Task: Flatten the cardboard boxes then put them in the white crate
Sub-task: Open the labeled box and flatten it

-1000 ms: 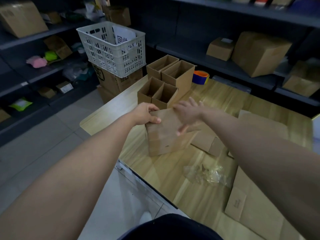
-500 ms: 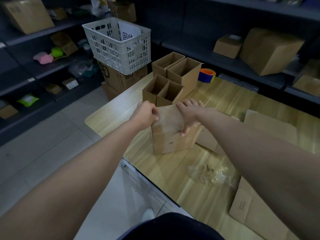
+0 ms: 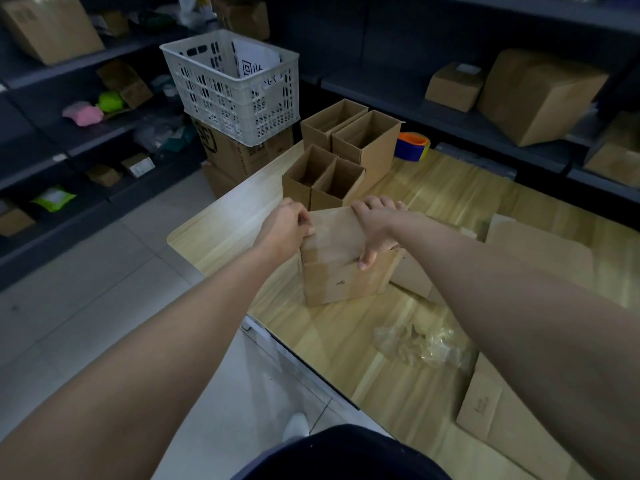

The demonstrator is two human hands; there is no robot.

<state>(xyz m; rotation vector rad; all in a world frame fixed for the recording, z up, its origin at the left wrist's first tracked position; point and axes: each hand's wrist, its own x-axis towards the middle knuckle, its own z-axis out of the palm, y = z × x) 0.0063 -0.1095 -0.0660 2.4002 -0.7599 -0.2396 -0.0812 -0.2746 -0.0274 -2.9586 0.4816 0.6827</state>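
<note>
A closed brown cardboard box [image 3: 341,278] stands on the wooden table [image 3: 363,341] near its left edge. My left hand [image 3: 285,226] grips the box's top left corner. My right hand [image 3: 375,225] lies over the top flap, fingers curled over its far edge and thumb on the front face. Behind it stand several open-topped cardboard boxes [image 3: 332,183]. The white crate [image 3: 232,88] sits on stacked cartons beyond the table's far left corner, with a printed sheet inside.
Flattened cardboard sheets [image 3: 540,254] lie on the table's right side and at the near right [image 3: 485,420]. Crumpled clear plastic [image 3: 419,341] lies on the table. A blue-orange tape roll [image 3: 412,147] sits at the back. Dark shelves with cartons surround the table.
My right hand went from hovering open over the box to clamping its top flap. My left hand tightened on the top left corner. The view shifted slightly.
</note>
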